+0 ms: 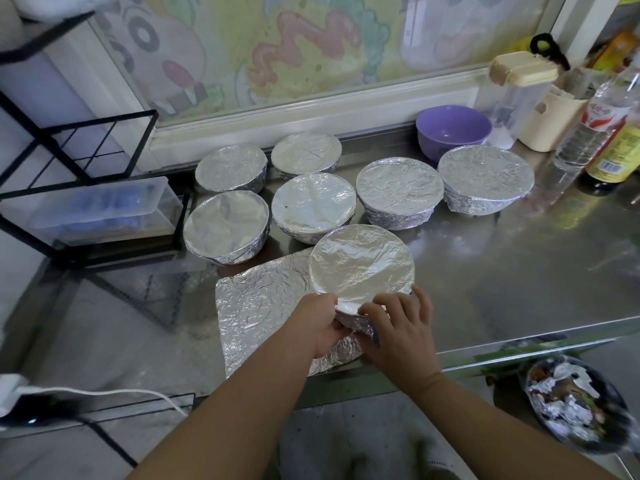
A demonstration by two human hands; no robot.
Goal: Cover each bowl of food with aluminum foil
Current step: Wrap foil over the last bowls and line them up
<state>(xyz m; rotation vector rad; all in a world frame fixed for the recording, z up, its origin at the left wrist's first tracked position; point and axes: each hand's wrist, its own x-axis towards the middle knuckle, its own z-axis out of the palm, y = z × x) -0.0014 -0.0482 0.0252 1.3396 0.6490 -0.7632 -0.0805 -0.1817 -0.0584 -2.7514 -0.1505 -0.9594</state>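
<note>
While the round bowl under its taut silver foil cover [362, 261] sat at the near middle of the stainless steel counter [502, 271], the left hand [320, 323] pinched the cover's near edge at the rim and the right hand [398, 327] curled its fingers over the crumpled skirt just beside it. The foil looked thin, light and easily torn, wanting folding at the rim, not pulling; the bowl beneath, probably heavier with food, stayed hidden. A loose flat silver foil sheet [256, 306] lay under it, leftward.
</note>
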